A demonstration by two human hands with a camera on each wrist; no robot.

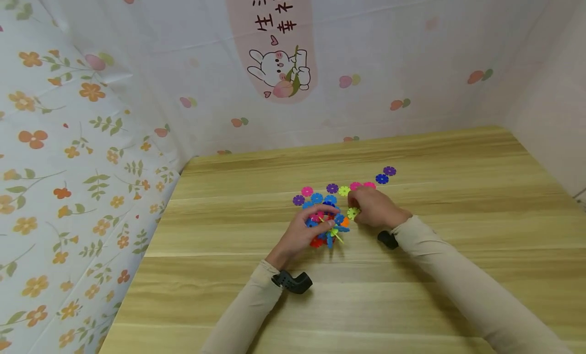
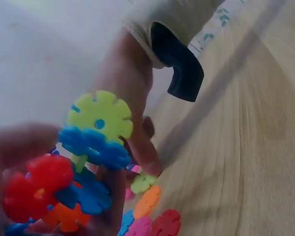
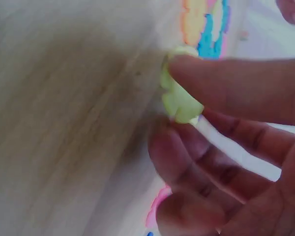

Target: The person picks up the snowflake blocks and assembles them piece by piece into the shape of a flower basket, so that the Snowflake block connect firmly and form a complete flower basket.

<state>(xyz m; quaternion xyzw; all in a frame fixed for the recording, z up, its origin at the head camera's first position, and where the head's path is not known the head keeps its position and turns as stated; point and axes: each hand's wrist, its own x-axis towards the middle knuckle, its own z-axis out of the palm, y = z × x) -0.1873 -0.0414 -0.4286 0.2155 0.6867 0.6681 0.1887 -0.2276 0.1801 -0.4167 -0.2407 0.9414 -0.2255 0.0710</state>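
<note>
My left hand (image 1: 297, 236) grips a cluster of interlocked plastic snowflake discs (image 1: 330, 237), with blue, red, orange and yellow-green pieces. In the left wrist view a yellow-green disc stands on top of the cluster's blue discs (image 2: 96, 147), beside a red one. Just to the right, my right hand (image 1: 377, 207) pinches a single yellow-green snowflake disc (image 3: 179, 96) between thumb and fingers. That disc is apart from the cluster, low over the table. Part of the cluster is hidden by the left fingers.
Loose discs lie flat beyond the hands on the wooden table (image 1: 439, 191): a pink one (image 1: 307, 191), a purple one (image 1: 332, 188) and several more. A dark blue disc (image 1: 382, 179) and another purple disc (image 1: 389, 171) lie farther right. Patterned cloth (image 1: 183, 125) hangs behind the table.
</note>
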